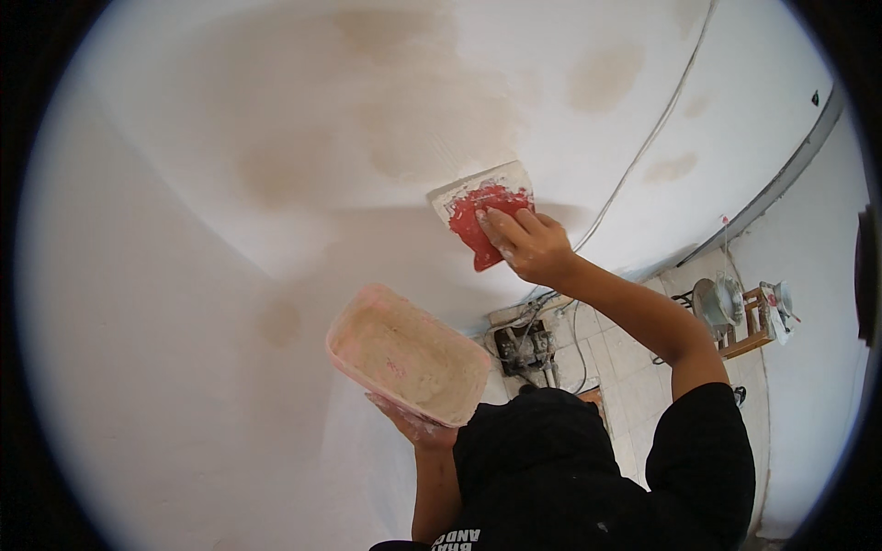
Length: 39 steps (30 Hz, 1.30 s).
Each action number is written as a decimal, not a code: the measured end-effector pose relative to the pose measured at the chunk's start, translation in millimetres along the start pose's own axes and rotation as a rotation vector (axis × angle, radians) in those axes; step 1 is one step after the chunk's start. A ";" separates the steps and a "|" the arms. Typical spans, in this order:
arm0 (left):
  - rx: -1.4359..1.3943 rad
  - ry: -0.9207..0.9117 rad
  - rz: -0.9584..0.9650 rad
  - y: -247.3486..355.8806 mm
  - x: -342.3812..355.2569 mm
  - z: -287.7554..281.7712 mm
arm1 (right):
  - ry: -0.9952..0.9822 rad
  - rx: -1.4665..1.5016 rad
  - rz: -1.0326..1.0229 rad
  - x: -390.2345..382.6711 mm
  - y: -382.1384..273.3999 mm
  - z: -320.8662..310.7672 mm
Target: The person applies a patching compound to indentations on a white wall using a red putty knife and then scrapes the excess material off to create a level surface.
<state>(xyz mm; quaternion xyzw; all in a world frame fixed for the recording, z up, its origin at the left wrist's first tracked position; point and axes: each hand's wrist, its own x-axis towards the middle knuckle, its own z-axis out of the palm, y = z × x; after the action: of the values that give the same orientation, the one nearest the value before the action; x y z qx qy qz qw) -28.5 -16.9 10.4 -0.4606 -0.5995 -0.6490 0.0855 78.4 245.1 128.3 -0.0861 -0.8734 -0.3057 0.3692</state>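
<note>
R hand grasps the red scraper, fingers bent over its flat body, thumb side smeared w/ dried white. Scraper is wide & thin, approx. fan-shaped, its red surface crusted w/ chalky flecks; the broad straight edge is coated in pale paste & appears to touch the white wall, upper mid view. Faint streaks run on the wall just past that edge.

L hand grips the tub from below, near its lower end; fingers partly hidden under it, exact hold hard to tell, skin dusted w/ white. Tub is pink, prob. plastic, oblong w/ rounded corners, tilted so the inside shows. Paste in it: beige, thick, smooth in parts, ridged in others, w/ a small pinkish smear nr the middle. Tub sits lower L of the scraper, well apart from it.

Wall is matte, w/ soft-edged tan patches, rounded & irreg. Thin pale cable runs diag. down its R side. Lower R: pale square floor tiles, a wooden stool & a dark, paste-spattered box among tangled cords. Black cloth top fills bottom centre.
</note>
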 end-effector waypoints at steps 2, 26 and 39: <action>-0.316 -0.020 -0.254 1.3 -5.5 -0.2 | 0.037 0.099 0.060 8.2 3.2 -17.8; -1.285 0.147 -0.746 54.4 43.8 5.3 | 0.320 0.193 0.662 15.6 -5.3 -22.1; -1.361 0.184 -0.874 32.6 23.8 -0.2 | 0.381 0.234 0.829 85.5 -5.8 -12.2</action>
<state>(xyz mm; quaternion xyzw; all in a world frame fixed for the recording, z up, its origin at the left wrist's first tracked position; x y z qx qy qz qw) -20.3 -15.2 49.9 -0.0807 -0.1899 -0.8812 -0.4253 22.5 226.7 191.8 -0.3278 -0.7107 -0.0425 0.6210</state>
